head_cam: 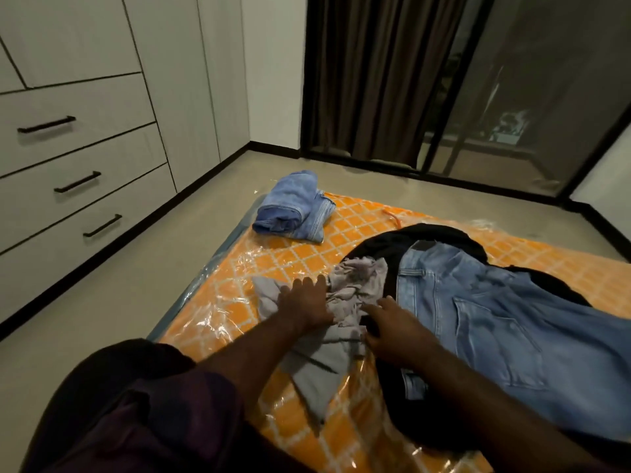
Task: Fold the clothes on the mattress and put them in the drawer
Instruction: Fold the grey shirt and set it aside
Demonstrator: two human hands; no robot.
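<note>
1. Both hands are down on a crumpled grey garment (pixel 345 302) lying on the orange patterned mattress (pixel 293 264), which is wrapped in clear plastic.
2. The left hand (pixel 304 303) lies flat on the grey cloth, fingers straight and slightly spread, pressing rather than gripping.
3. The right hand (pixel 392 327) rests at the garment's right edge, fingers extended and relaxed; whether any fingertip pinches cloth I cannot tell.
4. Light blue jeans (pixel 505 322) lie unfolded just to the right, on top of a black garment (pixel 440 238).
5. A folded blue denim piece (pixel 293 208) sits near the mattress's far corner, well apart.
6. The drawers (pixel 78 186) in the white wardrobe look closed.
7. Judgement: the step is spreading the grey garment for folding; next it needs smoothing flat and finding its edges.
</note>
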